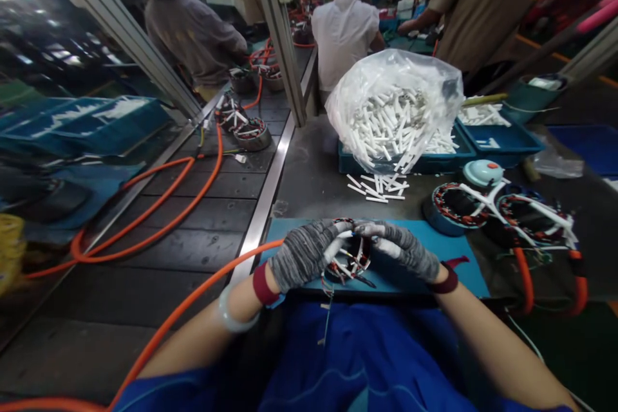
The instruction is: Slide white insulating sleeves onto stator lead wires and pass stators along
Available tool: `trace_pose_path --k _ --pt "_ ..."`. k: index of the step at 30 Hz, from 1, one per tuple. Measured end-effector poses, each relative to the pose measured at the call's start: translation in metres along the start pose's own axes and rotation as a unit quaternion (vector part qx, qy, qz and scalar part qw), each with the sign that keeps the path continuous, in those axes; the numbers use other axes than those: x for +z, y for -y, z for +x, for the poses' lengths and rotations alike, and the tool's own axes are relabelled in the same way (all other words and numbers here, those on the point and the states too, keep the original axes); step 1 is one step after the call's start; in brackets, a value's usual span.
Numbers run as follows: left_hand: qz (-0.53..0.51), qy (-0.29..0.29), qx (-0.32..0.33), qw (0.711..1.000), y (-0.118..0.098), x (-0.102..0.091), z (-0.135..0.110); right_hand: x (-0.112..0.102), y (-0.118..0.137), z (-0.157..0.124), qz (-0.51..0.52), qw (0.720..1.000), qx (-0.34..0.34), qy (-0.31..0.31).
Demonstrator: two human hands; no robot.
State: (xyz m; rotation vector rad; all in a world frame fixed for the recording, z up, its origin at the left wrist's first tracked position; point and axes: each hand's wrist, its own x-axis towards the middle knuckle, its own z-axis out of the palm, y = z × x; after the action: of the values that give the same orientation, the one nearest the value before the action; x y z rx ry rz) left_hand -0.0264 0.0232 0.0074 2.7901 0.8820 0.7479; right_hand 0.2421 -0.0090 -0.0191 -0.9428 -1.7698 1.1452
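A round motor stator [348, 268] with copper windings and loose wires sits on a blue mat [454, 256] right in front of me. At its upper left, my left hand [305, 253], in a grey knitted glove with white fingertips, has its thumb and fingers pinched together. My right hand [406, 252], gloved the same way, reaches over the upper right rim, thumb and fingers closed near the left fingertips. Whatever lies between the fingertips is too small to make out. Thin leads hang from the stator's front towards my lap.
A clear bag of white tubes [393, 112] rests in a blue bin [461, 158], with loose tubes [379, 188] before it. Two wired stators [454, 209] stand at right. An orange hose [193, 299] runs along my left, beside a slatted conveyor [217, 225]. Other people work beyond.
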Motion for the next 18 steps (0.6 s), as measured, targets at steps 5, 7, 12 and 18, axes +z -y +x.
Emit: trace_pose_path --k 5,7,12,18 --pt "-0.024 0.080 -0.040 0.996 0.004 0.002 0.010 0.008 -0.001 0.028 0.098 0.991 0.085 -0.005" --pt "-0.061 0.123 -0.069 0.988 0.007 0.000 0.011 0.004 0.005 0.039 0.104 0.989 0.104 0.029" --pt "-0.213 0.132 -0.111 0.962 0.017 -0.008 0.006 -0.001 0.021 0.051 0.072 0.982 0.142 0.102" --pt "-0.277 0.126 -0.086 0.949 0.020 -0.009 0.001 0.009 0.027 0.050 0.091 0.977 0.179 0.071"
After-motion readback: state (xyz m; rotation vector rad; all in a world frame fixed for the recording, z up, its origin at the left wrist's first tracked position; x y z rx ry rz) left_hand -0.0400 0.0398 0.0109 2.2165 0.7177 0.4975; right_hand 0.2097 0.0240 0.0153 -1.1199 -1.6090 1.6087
